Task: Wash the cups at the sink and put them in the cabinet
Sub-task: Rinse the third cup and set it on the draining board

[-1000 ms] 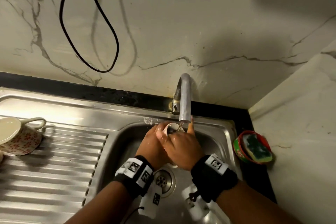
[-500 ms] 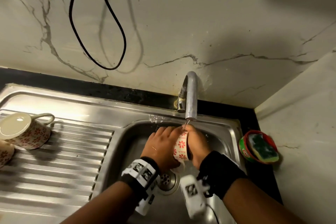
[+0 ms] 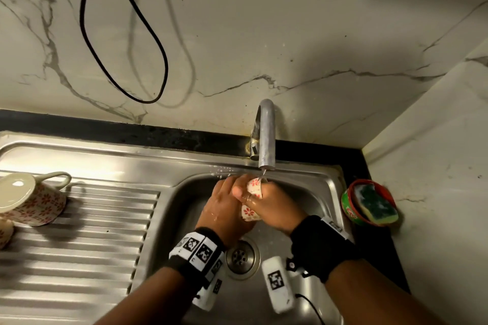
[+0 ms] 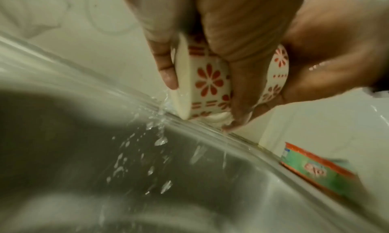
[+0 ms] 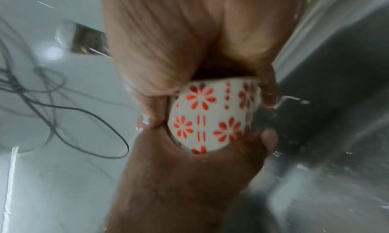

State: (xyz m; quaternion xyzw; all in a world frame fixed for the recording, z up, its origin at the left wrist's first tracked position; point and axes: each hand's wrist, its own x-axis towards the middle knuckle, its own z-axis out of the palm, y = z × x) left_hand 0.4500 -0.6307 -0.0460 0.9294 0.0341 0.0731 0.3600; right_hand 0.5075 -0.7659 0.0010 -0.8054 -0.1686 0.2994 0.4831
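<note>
Brushed steel sink, glossy ceramic cup, veined marble wall.
</note>
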